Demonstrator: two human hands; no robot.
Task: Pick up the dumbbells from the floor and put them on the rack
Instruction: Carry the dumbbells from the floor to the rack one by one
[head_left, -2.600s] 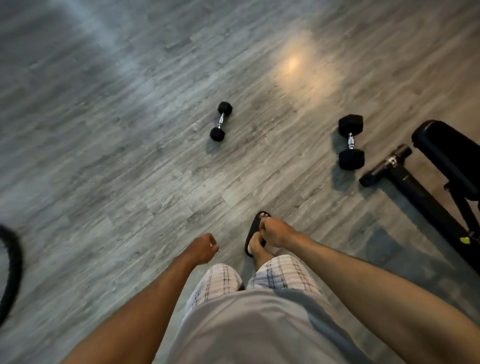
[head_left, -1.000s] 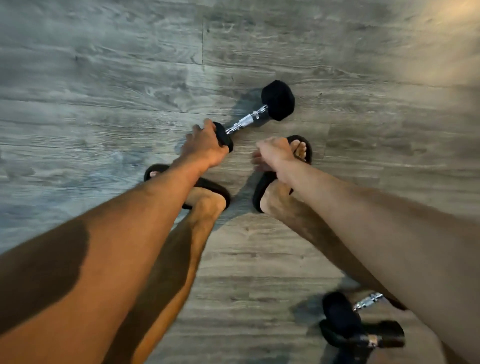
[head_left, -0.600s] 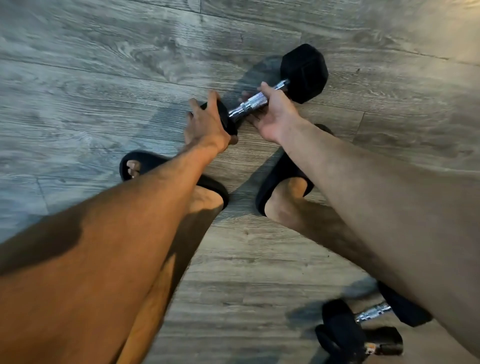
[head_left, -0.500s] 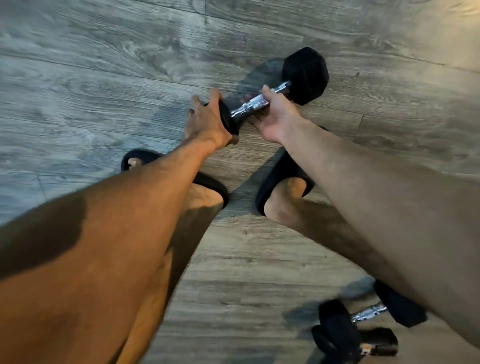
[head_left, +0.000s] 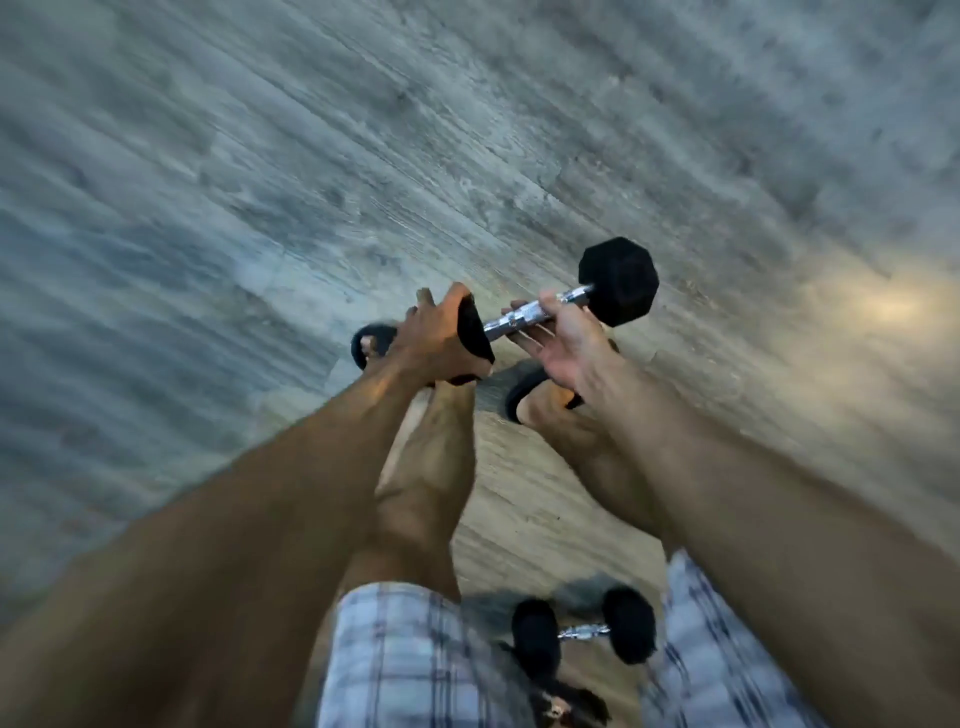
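Quick count rn: 2 dumbbells, upper dumbbell (head_left: 618, 280) + lower dumbbell (head_left: 584, 632). 2 hands, left hand (head_left: 436, 338) & right hand (head_left: 566, 345). 2 blk slippers, left slipper (head_left: 357, 349), right slipper (head_left: 519, 391).

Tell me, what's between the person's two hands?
In the head view, the chrome handle of the dumbbell runs between the left hand, gripping one black head, and the right hand.

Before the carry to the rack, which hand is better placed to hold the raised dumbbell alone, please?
Probably right: right hand holds the dumbbell by its handle; left hand only clasps one head.
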